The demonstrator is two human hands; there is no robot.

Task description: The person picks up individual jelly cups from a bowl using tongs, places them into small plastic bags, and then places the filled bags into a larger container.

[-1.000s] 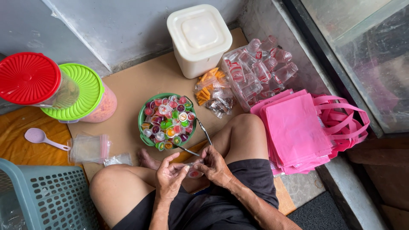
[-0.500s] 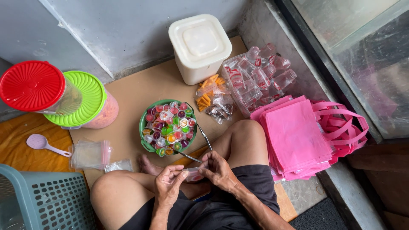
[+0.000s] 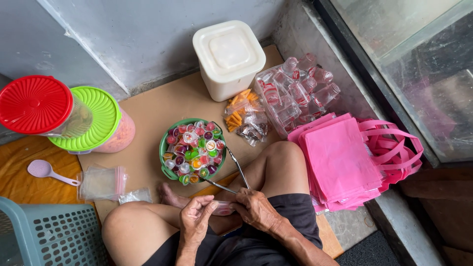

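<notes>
Metal tongs point(image 3: 235, 173) stay in the right hand point(image 3: 257, 211); the left hand point(image 3: 195, 220) keeps pinching a small clear bag point(image 3: 222, 208) as before, beside the bowl point(image 3: 165, 148).

A home corner turned small packing spot, worked on the floor; a sheet of cardboard point(image 3: 148, 118) lies against a grey painted wall point(image 3: 148, 34), with a glass door point(image 3: 414, 64) at two o'clock. Stock shows it: a green bowl of coloured jelly cups point(image 3: 193, 150) at centre, a stack of pink bags point(image 3: 345, 157) at three o'clock, lidded jars point(image 3: 59, 113) at nine o'clock; a plastic basket point(image 3: 44, 236) at eight o'clock.
</notes>
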